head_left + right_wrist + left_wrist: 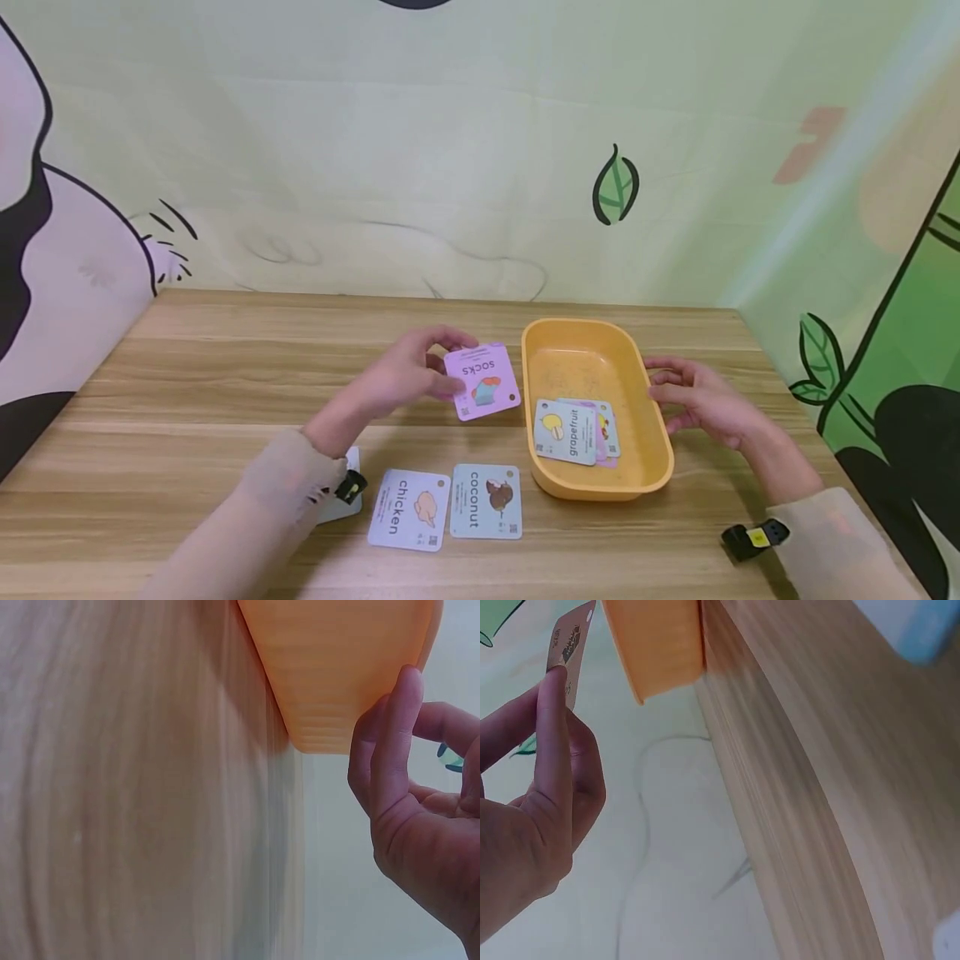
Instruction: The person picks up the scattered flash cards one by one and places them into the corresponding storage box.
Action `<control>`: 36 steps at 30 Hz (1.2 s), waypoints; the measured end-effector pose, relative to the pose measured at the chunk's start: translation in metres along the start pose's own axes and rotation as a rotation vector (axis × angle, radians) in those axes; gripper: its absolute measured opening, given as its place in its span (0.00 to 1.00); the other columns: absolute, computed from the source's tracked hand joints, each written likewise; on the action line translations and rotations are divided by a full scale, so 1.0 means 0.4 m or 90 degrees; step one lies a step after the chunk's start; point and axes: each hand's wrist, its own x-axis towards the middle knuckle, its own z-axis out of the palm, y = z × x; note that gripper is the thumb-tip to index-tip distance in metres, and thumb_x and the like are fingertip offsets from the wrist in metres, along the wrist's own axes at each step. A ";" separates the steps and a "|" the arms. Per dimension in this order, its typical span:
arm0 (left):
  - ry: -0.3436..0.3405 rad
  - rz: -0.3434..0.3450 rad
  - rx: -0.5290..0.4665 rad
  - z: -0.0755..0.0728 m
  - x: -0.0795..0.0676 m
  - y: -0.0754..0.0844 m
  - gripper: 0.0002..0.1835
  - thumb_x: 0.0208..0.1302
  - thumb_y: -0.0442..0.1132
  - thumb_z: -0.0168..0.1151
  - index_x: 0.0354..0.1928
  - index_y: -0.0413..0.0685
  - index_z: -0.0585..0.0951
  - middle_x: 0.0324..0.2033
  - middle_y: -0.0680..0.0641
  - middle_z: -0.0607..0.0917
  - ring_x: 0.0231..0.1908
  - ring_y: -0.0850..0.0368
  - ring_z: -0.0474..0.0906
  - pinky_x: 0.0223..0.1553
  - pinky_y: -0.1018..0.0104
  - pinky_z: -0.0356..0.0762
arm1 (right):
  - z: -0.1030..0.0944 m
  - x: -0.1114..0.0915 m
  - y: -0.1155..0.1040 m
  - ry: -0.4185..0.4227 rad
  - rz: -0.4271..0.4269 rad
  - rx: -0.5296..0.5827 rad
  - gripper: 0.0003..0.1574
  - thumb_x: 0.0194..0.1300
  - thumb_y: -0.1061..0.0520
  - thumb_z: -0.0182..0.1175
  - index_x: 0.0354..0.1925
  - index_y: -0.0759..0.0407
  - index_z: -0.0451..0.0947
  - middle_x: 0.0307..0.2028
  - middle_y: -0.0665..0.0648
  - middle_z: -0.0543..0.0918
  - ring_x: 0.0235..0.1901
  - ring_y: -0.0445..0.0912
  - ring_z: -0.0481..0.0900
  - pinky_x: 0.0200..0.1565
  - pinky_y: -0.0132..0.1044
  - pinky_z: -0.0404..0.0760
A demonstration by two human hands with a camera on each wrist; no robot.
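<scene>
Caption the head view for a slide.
The left hand holds a socks card beside a yellow tray, with the right hand at its opposite side.

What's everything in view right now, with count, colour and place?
Table: one, wood-brown, across the foreground.
Backdrop: one, pale green, printed, behind the table.
Tray: one, yellow-orange, on the table.
Grapefruit card: one, pale blue, in the tray.
Other tray cards: at least two, purple and pale blue, partly under the grapefruit card.
Coconut card: one, pale blue, left of the tray.
Chicken card: one, pale lavender, left of the coconut card.
Partly hidden card: one, pale blue, left of the chicken card.
Socks card: one, purple, raised left of the tray.
Sleeves: two, beige, lower left and right.
Wrist devices: two, black, by the cuffs.
Left grip: one, pinching the socks card.
Right grip: one, at the tray's right rim.
</scene>
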 end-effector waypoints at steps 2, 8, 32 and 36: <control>-0.007 0.000 -0.019 0.010 0.005 0.002 0.29 0.58 0.16 0.64 0.63 0.35 0.76 0.56 0.36 0.74 0.41 0.45 0.82 0.43 0.54 0.87 | 0.001 0.003 -0.002 0.003 0.005 -0.002 0.39 0.74 0.63 0.58 0.74 0.74 0.53 0.50 0.67 0.75 0.38 0.50 0.84 0.34 0.44 0.89; -0.023 -0.005 -0.052 0.042 0.022 0.014 0.29 0.59 0.17 0.65 0.64 0.35 0.76 0.56 0.36 0.74 0.43 0.46 0.81 0.44 0.56 0.87 | 0.006 0.011 -0.011 -0.001 0.002 -0.008 0.40 0.75 0.62 0.58 0.75 0.75 0.51 0.53 0.69 0.74 0.41 0.50 0.84 0.36 0.46 0.89; -0.034 0.018 0.251 0.179 0.111 0.052 0.26 0.57 0.25 0.74 0.59 0.36 0.80 0.42 0.45 0.80 0.40 0.53 0.78 0.39 0.67 0.82 | 0.001 0.023 -0.008 -0.013 -0.014 -0.004 0.40 0.75 0.62 0.57 0.75 0.75 0.52 0.56 0.74 0.73 0.41 0.49 0.84 0.34 0.44 0.89; -0.036 0.034 0.353 0.192 0.119 0.052 0.23 0.56 0.29 0.76 0.55 0.39 0.83 0.41 0.46 0.81 0.43 0.52 0.76 0.44 0.64 0.78 | 0.003 0.022 -0.010 -0.012 -0.013 -0.001 0.40 0.75 0.63 0.57 0.75 0.76 0.51 0.56 0.75 0.73 0.41 0.49 0.84 0.34 0.43 0.89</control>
